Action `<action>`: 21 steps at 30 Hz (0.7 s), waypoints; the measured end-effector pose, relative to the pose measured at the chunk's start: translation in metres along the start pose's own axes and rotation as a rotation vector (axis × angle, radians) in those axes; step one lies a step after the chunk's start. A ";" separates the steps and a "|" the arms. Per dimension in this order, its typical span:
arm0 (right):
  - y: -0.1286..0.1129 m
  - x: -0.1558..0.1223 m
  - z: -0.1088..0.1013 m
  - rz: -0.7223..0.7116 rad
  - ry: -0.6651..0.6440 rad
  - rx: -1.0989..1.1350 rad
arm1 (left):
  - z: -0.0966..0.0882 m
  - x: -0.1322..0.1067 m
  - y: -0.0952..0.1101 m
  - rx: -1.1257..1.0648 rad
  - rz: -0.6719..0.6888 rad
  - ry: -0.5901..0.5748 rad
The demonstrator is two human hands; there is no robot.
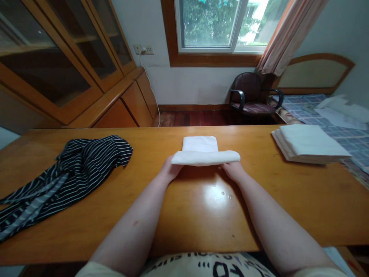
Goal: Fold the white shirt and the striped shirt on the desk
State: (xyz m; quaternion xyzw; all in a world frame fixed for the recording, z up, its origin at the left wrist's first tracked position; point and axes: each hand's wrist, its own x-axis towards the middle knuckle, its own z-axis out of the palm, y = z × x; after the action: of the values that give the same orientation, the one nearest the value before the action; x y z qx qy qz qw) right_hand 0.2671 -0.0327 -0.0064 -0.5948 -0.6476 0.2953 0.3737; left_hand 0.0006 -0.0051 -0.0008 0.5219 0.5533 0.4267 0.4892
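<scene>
On one table: one stripy cloth, one white pile; over it, one left hand, one right hand (two!).

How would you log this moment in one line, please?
left hand: left end of white cloth; right hand: its right end; grips: hidden; dark striped garment: table, left; white cloth stack: table, right

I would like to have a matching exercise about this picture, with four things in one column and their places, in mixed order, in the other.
Things:
1. striped garment
2. folded white cloth
3. white pile
4. chair

Places:
A. on the table's right part
B. beyond the table, near the window
C. on the table's left part
D. partly covering the left hand and right hand

Pairs: 1-C, 2-D, 3-A, 4-B
</scene>
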 end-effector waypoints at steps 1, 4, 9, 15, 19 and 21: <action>-0.001 0.000 -0.001 0.000 -0.006 -0.043 | 0.000 -0.001 0.000 0.036 0.036 -0.011; -0.007 0.001 -0.003 0.038 -0.070 -0.081 | -0.004 -0.003 0.005 0.165 0.053 -0.053; -0.015 0.001 -0.002 0.085 -0.092 -0.075 | -0.010 -0.007 0.011 0.436 0.108 -0.075; -0.015 0.001 -0.001 0.078 -0.060 -0.173 | -0.011 -0.007 0.013 0.599 0.147 -0.073; -0.018 -0.001 -0.004 0.054 -0.141 -0.208 | -0.012 -0.006 0.014 0.698 0.067 0.014; -0.021 -0.003 -0.006 0.028 -0.213 -0.215 | -0.013 -0.007 0.014 0.718 0.052 0.046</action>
State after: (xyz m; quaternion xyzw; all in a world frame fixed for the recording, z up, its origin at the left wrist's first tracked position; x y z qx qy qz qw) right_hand 0.2606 -0.0385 0.0134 -0.6056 -0.7030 0.2910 0.2331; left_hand -0.0101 -0.0099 0.0161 0.6646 0.6654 0.2292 0.2510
